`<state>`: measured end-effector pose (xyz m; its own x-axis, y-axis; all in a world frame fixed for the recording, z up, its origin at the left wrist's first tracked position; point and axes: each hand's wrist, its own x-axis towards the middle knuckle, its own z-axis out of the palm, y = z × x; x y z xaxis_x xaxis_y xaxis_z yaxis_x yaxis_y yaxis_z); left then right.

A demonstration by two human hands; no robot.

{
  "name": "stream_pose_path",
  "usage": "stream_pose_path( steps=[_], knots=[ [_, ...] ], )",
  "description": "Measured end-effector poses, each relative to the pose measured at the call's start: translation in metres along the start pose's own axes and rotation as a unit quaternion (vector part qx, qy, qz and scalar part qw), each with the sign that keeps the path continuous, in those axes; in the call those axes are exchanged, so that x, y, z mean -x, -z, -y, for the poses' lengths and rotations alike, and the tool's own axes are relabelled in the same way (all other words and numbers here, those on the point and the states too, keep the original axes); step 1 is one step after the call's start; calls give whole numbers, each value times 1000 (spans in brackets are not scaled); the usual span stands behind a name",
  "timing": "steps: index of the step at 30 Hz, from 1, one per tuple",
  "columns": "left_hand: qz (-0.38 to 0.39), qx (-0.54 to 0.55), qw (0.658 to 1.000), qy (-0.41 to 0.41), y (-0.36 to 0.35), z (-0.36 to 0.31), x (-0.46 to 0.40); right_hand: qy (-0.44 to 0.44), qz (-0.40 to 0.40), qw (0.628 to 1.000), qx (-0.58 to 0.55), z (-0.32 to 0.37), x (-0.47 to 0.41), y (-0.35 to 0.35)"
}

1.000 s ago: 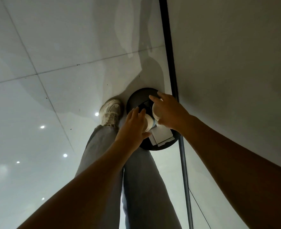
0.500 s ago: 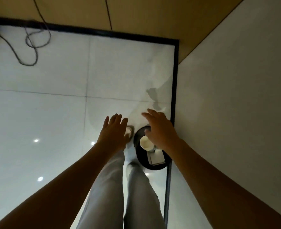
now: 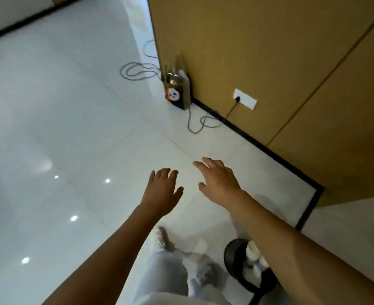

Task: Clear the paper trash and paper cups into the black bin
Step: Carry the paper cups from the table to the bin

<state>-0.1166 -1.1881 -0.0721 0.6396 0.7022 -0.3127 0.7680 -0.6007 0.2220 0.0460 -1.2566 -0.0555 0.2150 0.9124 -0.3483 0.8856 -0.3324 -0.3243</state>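
While the bin (image 3: 236,264) sits on the floor (image 3: 71,128) at lower right, half hidden under my right forearm, I see white paper (image 3: 253,253) inside it, too blurred to tell cups from trash. Left hand (image 3: 163,191) and right hand (image 3: 218,180) are out over the floor, fingers spread, holding nothing. Beyond them a gift bag (image 3: 178,90) leans on the wood wall (image 3: 269,62); a cable (image 3: 200,122) runs to the socket (image 3: 245,99).
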Motion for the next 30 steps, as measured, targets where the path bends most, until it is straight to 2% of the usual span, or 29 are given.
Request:
stream_pose_path(
  steps=[4,8,15,19,24,30],
  knots=[
    [-80,29,992,98,55,102,49,109,10,994,14,129,-39,14],
    [-116,54,974,187,90,211,96,196,29,979,40,259,-80,4],
    [-126,77,941,303,124,419,177,284,87,953,64,472,-148,-50],
    [-114,91,918,370,136,514,209,335,119,932,72,571,-180,-75],
    [-121,121,889,424,152,610,210,377,138,911,94,670,-247,-86],
    [-140,145,857,474,196,736,161,429,137,887,104,793,-365,-82]
  ],
)
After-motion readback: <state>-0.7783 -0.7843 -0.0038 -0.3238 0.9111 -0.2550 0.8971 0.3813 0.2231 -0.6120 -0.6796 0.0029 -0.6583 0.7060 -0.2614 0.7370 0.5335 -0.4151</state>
